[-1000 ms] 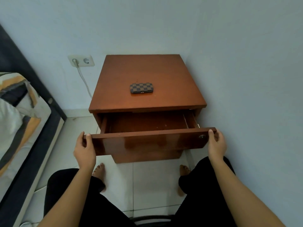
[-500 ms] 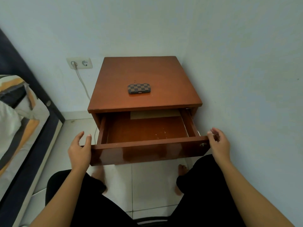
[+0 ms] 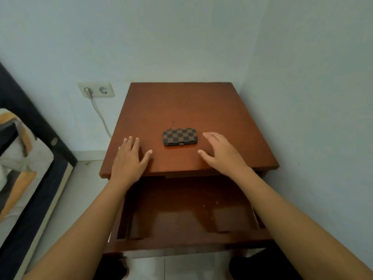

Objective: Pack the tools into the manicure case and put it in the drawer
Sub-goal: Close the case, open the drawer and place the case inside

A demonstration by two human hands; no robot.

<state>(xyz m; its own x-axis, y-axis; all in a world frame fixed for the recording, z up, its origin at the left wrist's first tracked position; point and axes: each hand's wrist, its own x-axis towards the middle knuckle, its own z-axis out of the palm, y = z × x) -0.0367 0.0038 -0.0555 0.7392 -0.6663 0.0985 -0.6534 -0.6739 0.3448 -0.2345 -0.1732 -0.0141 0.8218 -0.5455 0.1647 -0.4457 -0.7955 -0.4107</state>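
A closed brown checkered manicure case (image 3: 180,136) lies flat in the middle of the wooden nightstand top (image 3: 187,106). My left hand (image 3: 130,157) hovers over the top to the left of the case, fingers spread, holding nothing. My right hand (image 3: 221,152) is just right of the case, fingers apart and close to its end without touching it. Below my arms the nightstand drawer (image 3: 189,211) stands pulled far out, its wooden bottom bare apart from some crumbs. No loose tools are visible.
The nightstand sits in a corner, with a wall (image 3: 314,98) close on its right. A wall socket (image 3: 96,89) with a plugged white cable is at the back left. A bed (image 3: 22,158) with a striped pillow runs along the left. Tiled floor (image 3: 80,188) lies between.
Both hands let go of the drawer front after pulling it out, and rose over the nightstand top to either side of the case. The camera moved closer and looks more steeply down.
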